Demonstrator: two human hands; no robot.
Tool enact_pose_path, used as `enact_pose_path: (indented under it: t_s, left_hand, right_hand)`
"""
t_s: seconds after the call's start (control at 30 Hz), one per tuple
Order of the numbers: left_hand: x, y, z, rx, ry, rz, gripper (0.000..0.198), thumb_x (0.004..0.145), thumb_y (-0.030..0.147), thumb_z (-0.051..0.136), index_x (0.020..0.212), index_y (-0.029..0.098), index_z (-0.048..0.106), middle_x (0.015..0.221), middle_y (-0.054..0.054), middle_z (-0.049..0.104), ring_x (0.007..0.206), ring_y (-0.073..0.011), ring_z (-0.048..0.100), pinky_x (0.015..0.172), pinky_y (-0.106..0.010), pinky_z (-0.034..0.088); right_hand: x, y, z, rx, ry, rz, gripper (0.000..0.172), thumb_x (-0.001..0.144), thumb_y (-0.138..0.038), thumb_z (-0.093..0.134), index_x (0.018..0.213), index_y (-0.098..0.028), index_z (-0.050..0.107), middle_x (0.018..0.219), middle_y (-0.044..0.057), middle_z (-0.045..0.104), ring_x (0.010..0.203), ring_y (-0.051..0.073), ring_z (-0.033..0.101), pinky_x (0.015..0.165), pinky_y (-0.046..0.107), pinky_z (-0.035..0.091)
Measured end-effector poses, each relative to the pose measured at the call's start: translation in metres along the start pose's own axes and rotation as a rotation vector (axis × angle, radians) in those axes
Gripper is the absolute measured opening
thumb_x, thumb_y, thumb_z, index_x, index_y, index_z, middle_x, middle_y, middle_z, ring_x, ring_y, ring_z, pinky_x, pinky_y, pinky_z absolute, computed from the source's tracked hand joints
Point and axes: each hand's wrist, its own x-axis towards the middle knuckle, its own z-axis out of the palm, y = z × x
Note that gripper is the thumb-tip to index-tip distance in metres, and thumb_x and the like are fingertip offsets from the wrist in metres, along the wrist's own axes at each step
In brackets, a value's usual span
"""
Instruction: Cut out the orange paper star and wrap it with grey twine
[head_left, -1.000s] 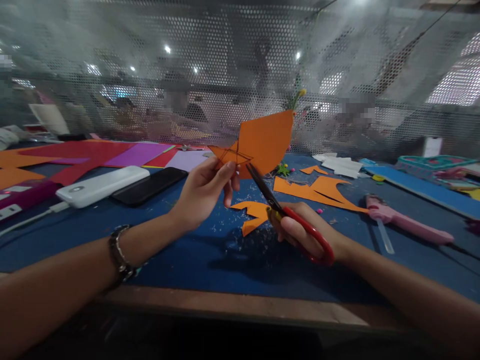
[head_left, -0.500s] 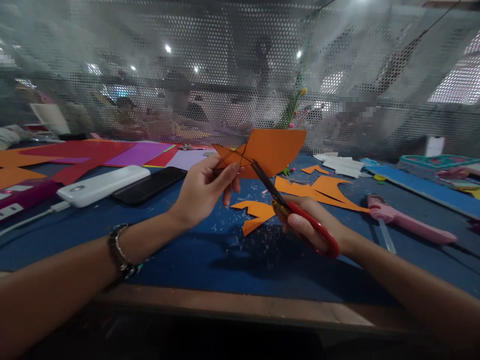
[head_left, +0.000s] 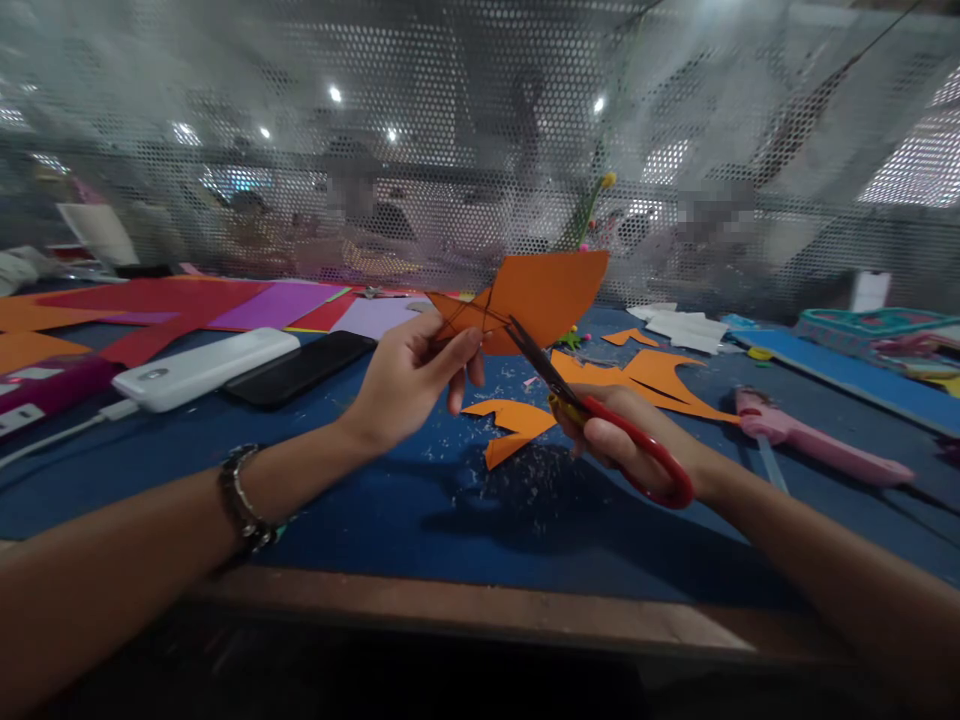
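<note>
My left hand [head_left: 420, 375] pinches the left part of an orange sheet of paper [head_left: 551, 300], held up above the table. Dark lines forming a star cross the paper near my thumb, and its right part flares out wide. In my right hand [head_left: 626, 435] is a pair of scissors [head_left: 645, 455] with red handles and dark blades. The blades point up and to the left, their tips at the paper's lower edge beside the drawn lines. Below the hands lies an orange paper scrap [head_left: 517, 425], with a larger cut orange piece [head_left: 637, 380] to its right.
A pink hot glue gun [head_left: 832, 450] lies at the right, near a teal basket [head_left: 870, 325]. To the left are a white power bank [head_left: 206, 368] with a cable, a black phone [head_left: 300, 370] and coloured sheets [head_left: 172, 305]. A perforated metal screen [head_left: 465, 130] stands behind the table.
The scissors and my right hand have shifted slightly right. The orange paper has tilted a little, its right part rising slightly. My left hand keeps its pinch.
</note>
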Motion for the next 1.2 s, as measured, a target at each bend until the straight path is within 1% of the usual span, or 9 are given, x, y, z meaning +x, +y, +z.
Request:
enact_pose_path:
  t_s: [0.1,0.2,0.3,0.4,0.5,0.7,0.9,1.03,1.2]
  left_hand:
    - [-0.001,-0.004,0.002,-0.047,-0.014,-0.018,0.018,0.082,0.015,0.049,0.064,0.015,0.049,0.052,0.005,0.056,0.03,-0.0016,0.047,0.031,-0.012,0.036]
    - [-0.003,-0.006,0.005,-0.095,-0.017,-0.05,0.015,0.082,0.016,0.051,0.067,0.015,0.051,0.056,0.003,0.061,0.033,-0.003,0.052,0.035,-0.011,0.041]
    - [-0.004,-0.005,0.009,-0.146,-0.064,-0.067,0.015,0.082,0.019,0.05,0.069,0.014,0.056,0.06,0.001,0.065,0.035,-0.004,0.054,0.038,-0.012,0.045]
    - [-0.005,-0.004,0.013,-0.187,-0.092,-0.082,0.013,0.082,0.02,0.051,0.073,0.014,0.058,0.063,0.0,0.067,0.034,-0.0048,0.053,0.038,-0.013,0.046]
    - [-0.006,-0.005,0.016,-0.234,-0.11,-0.117,0.011,0.08,0.023,0.053,0.079,0.013,0.057,0.065,-0.001,0.068,0.034,-0.0058,0.053,0.037,-0.014,0.047]
    - [-0.013,-0.006,0.019,-0.328,-0.203,-0.209,0.014,0.078,0.026,0.056,0.075,0.013,0.054,0.064,-0.002,0.069,0.036,-0.0066,0.056,0.04,-0.014,0.048]
    - [-0.015,-0.004,0.019,-0.419,-0.24,-0.265,0.013,0.077,0.025,0.058,0.076,0.014,0.052,0.062,0.0,0.068,0.036,-0.008,0.057,0.038,-0.014,0.047]
    - [-0.015,-0.005,0.019,-0.407,-0.251,-0.284,0.013,0.077,0.027,0.058,0.076,0.015,0.052,0.061,0.001,0.067,0.035,-0.0073,0.056,0.038,-0.016,0.047]
    - [-0.014,-0.008,0.019,-0.344,-0.226,-0.26,0.012,0.077,0.026,0.056,0.073,0.015,0.054,0.054,0.004,0.062,0.032,-0.0053,0.051,0.035,-0.014,0.043]
  right_hand:
    - [0.001,0.0,0.003,0.03,-0.012,0.001,0.055,0.076,-0.071,0.02,0.061,-0.019,0.032,0.052,-0.003,0.033,0.047,0.008,0.031,0.045,0.024,0.029]
    - [0.001,0.0,0.008,0.079,0.003,0.018,0.055,0.076,-0.071,0.021,0.063,-0.019,0.033,0.053,-0.003,0.035,0.048,0.008,0.032,0.046,0.024,0.03]
    - [0.0,0.001,0.014,0.163,0.038,0.006,0.052,0.077,-0.068,0.025,0.065,-0.018,0.035,0.053,-0.004,0.036,0.048,0.008,0.032,0.047,0.024,0.031]
    - [-0.001,0.004,0.019,0.216,0.045,-0.014,0.05,0.078,-0.066,0.028,0.067,-0.018,0.036,0.052,-0.005,0.035,0.048,0.008,0.031,0.048,0.024,0.031]
    - [-0.001,0.005,0.021,0.241,0.054,-0.028,0.048,0.079,-0.065,0.029,0.068,-0.018,0.037,0.052,-0.005,0.035,0.048,0.008,0.032,0.048,0.024,0.032]
    - [0.0,0.002,0.021,0.188,0.094,-0.064,0.051,0.079,-0.066,0.027,0.065,-0.018,0.037,0.052,-0.004,0.035,0.048,0.008,0.032,0.046,0.023,0.029]
    - [0.0,0.0,0.023,0.181,0.126,-0.039,0.054,0.076,-0.069,0.027,0.063,-0.018,0.038,0.051,-0.004,0.034,0.047,0.008,0.032,0.043,0.022,0.027]
    - [-0.001,0.001,0.024,0.215,0.133,0.01,0.054,0.076,-0.069,0.029,0.063,-0.018,0.037,0.051,-0.004,0.035,0.045,0.007,0.032,0.042,0.021,0.027]
    - [-0.001,0.001,0.025,0.222,0.147,0.033,0.055,0.074,-0.071,0.028,0.061,-0.018,0.035,0.05,-0.004,0.035,0.044,0.007,0.033,0.042,0.022,0.029]
